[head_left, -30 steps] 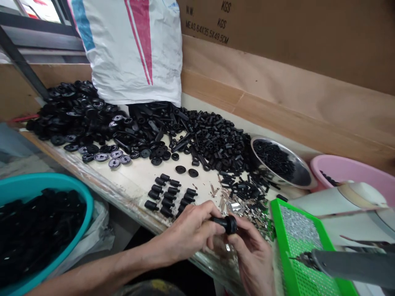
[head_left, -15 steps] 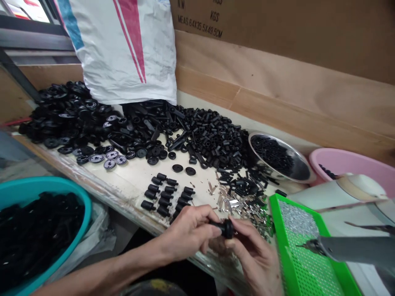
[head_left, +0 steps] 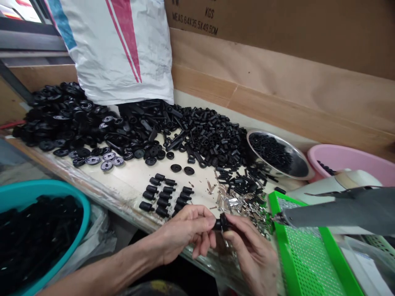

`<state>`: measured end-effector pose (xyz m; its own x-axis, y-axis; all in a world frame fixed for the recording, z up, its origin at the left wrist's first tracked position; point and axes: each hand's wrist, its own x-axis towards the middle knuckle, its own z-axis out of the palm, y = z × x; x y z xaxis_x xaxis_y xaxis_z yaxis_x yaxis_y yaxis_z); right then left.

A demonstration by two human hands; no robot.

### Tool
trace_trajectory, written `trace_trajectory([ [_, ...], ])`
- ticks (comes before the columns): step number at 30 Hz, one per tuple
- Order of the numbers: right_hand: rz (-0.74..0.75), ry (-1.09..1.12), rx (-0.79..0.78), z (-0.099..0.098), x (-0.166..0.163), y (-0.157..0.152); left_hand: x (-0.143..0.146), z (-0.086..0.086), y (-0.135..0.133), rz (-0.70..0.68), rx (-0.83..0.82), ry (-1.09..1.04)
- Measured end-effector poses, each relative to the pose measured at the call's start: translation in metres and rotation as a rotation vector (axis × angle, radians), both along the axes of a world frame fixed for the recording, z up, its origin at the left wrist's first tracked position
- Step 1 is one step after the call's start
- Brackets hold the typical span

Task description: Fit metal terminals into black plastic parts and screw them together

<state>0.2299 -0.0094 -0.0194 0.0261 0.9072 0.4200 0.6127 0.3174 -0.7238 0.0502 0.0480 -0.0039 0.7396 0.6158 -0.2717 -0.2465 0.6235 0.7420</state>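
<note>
Black rubber plug (head_left: pixel 222 224) is pinched between left hand (head_left: pixel 185 234) and right hand (head_left: pixel 251 255), rows of plugs (head_left: pixel 163 195) already laid out, silver terminals (head_left: pixel 237 203) and black parts (head_left: pixel 210 137) still heaped.

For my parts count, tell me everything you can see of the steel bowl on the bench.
The stainless steel bowl is round and shiny with a smooth rim, and it sits toward the back of the pale workbench. Small black tubular parts are heaped on its left side, leaving polished metal bare at the right. A heap of black parts crowds its left wall, and a pink plastic basin stands just to its right.
</note>
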Motion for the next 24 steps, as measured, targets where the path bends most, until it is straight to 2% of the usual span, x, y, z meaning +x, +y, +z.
trace_trajectory([
  [3,-0.010,0.079,-0.006,-0.003,-0.001,-0.001,-0.001,0.000,0.000,-0.002,0.038,0.059],
  [8,-0.092,0.259,-0.075,-0.008,-0.002,0.001,0.001,0.007,0.003,0.092,0.202,0.199],
  [10,-0.083,0.283,-0.090,-0.007,0.000,0.003,0.002,0.009,0.005,0.063,0.165,0.189],
  [14,-0.056,0.325,-0.094,-0.005,0.004,0.006,0.004,0.004,0.007,-0.062,-0.051,0.008],
  [16,-0.038,0.356,-0.112,-0.007,0.006,0.006,0.005,0.002,0.006,-0.063,-0.101,-0.060],
  [20,-0.012,0.445,-0.164,-0.013,0.010,0.004,0.004,0.007,0.007,-0.062,-0.019,-0.007],
  [24,0.053,0.397,-0.172,-0.004,0.009,0.004,-0.001,0.012,0.015,-0.186,-0.032,-0.007],
])
